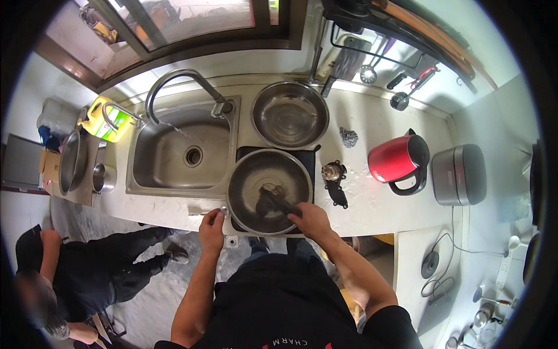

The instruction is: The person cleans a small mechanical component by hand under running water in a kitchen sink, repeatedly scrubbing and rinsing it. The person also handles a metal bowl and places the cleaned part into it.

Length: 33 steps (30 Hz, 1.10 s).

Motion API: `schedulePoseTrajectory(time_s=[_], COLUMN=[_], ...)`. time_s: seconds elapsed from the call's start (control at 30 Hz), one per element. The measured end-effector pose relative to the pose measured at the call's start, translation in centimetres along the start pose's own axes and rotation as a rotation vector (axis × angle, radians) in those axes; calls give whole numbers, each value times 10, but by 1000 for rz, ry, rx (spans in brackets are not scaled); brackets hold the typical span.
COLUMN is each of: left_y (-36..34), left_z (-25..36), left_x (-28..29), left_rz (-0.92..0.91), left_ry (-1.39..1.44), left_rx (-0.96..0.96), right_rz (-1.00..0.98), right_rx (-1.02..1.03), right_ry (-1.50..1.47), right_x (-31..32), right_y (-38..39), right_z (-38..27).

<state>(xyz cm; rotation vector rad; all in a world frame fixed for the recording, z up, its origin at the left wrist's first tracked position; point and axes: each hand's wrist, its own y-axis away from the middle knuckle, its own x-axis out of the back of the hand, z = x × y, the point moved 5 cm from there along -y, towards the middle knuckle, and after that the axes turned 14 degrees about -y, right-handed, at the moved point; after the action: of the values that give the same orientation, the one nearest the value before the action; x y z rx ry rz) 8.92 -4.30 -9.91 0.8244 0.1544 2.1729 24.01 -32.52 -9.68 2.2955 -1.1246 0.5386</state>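
Note:
My right hand (pixel 311 221) is wrapped round the handle of a dark, broad-ended utensil that looks like a spatula (pixel 272 202). Its head lies inside a round metal basin (pixel 237 185), over some thin brownish stuff on the bottom. My left hand (pixel 211 230) is at the counter's front edge, left of the basin, with thumb and fingers drawn together. A small shiny round piece (pixel 224 210) shows by those fingertips; whether they hold it I cannot tell. Beneath the basin is a black square base (pixel 244 153).
Left is a sink (pixel 168 166) with its curved tap (pixel 174 74) running. Another metal basin (pixel 289 113) stands behind. To the right are a burner part (pixel 335 174), a steel scourer (pixel 349 137), a red kettle (pixel 395 157) and a grey appliance (pixel 459 174). Another person (pixel 99 267) is at lower left.

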Motion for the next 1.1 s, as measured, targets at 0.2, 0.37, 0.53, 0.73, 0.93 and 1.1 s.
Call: schedulePoseTrajectory(time_s=[0.2, 0.37, 0.53, 0.73, 0.93, 1.1], left_y=[9, 12, 9, 33, 101, 74], left_z=[-28, -28, -44, -102, -285, -138], left_x=[5, 8, 11, 31, 61, -57], left_rz=[-34, -35, -46, -188, -327, -760], left_ry=[-45, -86, 44, -155, -869, -930], left_rx=[65, 57, 77, 214, 430, -197], right_rz=[111, 190, 210, 332, 331, 273], right_rx=[5, -1, -21, -137, -291, -317], right_ry=[-163, -118, -86, -243, -337, -330], right_x=[7, 4, 12, 42, 50, 49], right_y=[4, 11, 19, 58, 103, 114], right_z=[6, 12, 0, -13, 37, 61])
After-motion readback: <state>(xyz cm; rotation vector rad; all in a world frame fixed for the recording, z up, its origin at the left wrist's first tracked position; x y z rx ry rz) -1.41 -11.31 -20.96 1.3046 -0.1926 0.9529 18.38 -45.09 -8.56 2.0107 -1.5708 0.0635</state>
